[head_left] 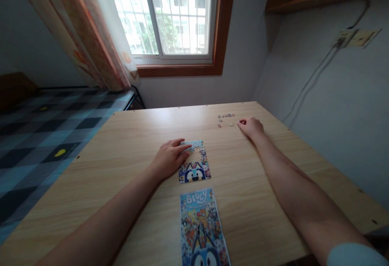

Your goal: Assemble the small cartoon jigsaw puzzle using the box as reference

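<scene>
A partly assembled jigsaw puzzle (pixel 194 173) lies flat on the table, with a gap showing bare wood in its middle. My left hand (pixel 170 157) rests at its left side, fingers spread over the upper left part and hiding some of it. Farther back on the right, my right hand (pixel 251 127) has its thumb and forefinger pinched together at the tabletop; whatever is between the tips is too small to make out. Just left of those fingertips lies a loose puzzle piece (pixel 231 124), and several others form a short row of pieces (pixel 226 115) behind it.
A printed Bluey picture sheet (pixel 202 221) lies nearest me, below the puzzle. The wooden table (pixel 136 136) reaches toward a barred window (pixel 182 19). To the left is a bed with a checked cover (pixel 60 128); a cable (pixel 313 75) hangs along the right wall.
</scene>
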`<state>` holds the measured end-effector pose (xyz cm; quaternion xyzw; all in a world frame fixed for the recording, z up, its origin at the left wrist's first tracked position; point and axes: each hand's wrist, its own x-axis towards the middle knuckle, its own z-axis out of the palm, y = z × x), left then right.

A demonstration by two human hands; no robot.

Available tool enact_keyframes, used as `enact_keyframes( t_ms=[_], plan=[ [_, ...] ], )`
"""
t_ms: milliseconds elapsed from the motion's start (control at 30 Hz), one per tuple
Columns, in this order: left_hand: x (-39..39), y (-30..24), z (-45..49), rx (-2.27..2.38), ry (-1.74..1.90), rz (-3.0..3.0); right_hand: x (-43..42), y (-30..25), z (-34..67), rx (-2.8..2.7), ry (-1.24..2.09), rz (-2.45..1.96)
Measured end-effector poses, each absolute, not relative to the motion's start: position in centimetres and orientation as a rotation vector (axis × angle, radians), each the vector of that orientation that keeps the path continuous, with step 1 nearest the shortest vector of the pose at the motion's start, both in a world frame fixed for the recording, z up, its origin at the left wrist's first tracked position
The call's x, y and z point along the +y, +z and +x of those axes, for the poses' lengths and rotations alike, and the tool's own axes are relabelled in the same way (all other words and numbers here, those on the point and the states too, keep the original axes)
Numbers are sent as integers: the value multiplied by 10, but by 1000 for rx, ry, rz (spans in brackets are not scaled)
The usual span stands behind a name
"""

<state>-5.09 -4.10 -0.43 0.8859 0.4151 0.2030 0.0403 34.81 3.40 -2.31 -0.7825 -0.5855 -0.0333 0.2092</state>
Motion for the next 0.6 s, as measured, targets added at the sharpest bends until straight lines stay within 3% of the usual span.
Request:
enact_keyframes(
  t_ms=[400, 600],
  plan=[
    [-43, -1, -47, 1284, 700, 2630, 32, -18, 346, -1632, -25, -2028],
    [-44, -1, -47, 1284, 725, 2602, 31, 4, 326, -1474, 23, -1559]
  ],
)
